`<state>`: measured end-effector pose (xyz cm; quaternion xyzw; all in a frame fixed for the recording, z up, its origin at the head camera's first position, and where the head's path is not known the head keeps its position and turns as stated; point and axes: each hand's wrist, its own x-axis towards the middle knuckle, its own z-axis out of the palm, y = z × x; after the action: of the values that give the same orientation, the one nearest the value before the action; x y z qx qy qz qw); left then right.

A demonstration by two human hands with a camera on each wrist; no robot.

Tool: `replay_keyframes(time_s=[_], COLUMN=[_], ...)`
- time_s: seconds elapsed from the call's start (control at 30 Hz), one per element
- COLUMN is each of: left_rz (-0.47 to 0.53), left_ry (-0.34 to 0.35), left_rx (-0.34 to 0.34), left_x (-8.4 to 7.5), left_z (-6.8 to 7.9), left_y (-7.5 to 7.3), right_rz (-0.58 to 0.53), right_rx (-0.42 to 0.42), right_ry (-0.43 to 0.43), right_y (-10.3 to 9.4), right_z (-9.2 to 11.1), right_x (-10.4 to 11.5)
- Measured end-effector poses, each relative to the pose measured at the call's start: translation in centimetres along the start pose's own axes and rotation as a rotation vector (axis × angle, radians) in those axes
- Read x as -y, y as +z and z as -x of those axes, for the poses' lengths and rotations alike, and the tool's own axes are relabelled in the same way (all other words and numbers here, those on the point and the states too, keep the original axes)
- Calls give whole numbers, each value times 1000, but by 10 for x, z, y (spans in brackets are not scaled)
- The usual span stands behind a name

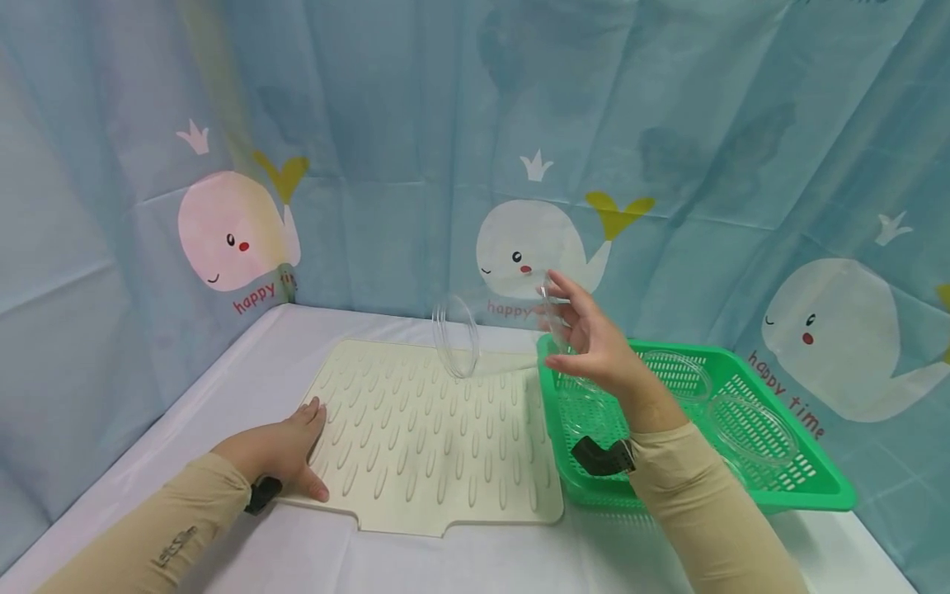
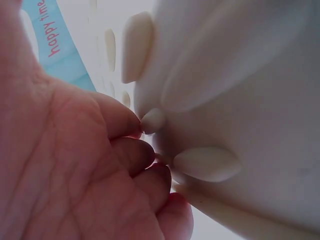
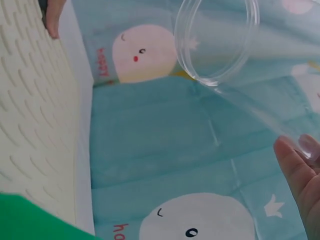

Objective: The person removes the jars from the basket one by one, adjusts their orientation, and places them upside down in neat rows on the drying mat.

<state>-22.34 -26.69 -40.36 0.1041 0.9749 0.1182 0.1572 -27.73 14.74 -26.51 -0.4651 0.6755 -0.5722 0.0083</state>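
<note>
My right hand [image 1: 590, 338] holds a clear jar [image 1: 456, 337] by one end, raised above the cream drying mat [image 1: 416, 513]. The jar lies sideways, its ringed round rim to the left; in the right wrist view the jar's rim [image 3: 217, 82] is at the top, with fingertips of the right hand [image 3: 305, 185] at the other end. My left hand [image 1: 278, 450] rests on the mat's left edge, fingers spread and thumb near the front corner. From the left wrist, the left hand's fingertips [image 2: 150, 155] touch the mat's raised ridges.
A green perforated basket [image 1: 809, 499] stands to the right of the mat, under my right forearm. Several clear round pieces [image 1: 753, 429] lie in it. White cloth [image 1: 245, 544] covers the table, and a blue whale-print curtain [image 1: 386, 165] hangs behind.
</note>
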Motion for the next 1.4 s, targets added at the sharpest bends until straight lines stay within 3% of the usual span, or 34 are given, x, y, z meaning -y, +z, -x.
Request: replay_keyframes(time_s=[0.17, 0.4, 0.9, 1.23, 1.4], left_rz=[-14, -3, -1, -4, -12], left_ry=[-15, -19, -34, -44, -43], left_rx=[6, 11, 27, 27, 35], left_x=[1, -2, -4, -3, -5], left_z=[0, 0, 1, 2, 0], left_y=[0, -2, -5, -3, -3], right_rz=[68, 259, 393, 487, 547], right_rx=[-36, -76, -144, -204, -198], right_ry=[62, 168, 440, 634, 668], right_y=[10, 34, 103, 136, 141], right_z=[-16, -44, -102, -107, -100], right_x=[-4, -17, -38, -77, -95])
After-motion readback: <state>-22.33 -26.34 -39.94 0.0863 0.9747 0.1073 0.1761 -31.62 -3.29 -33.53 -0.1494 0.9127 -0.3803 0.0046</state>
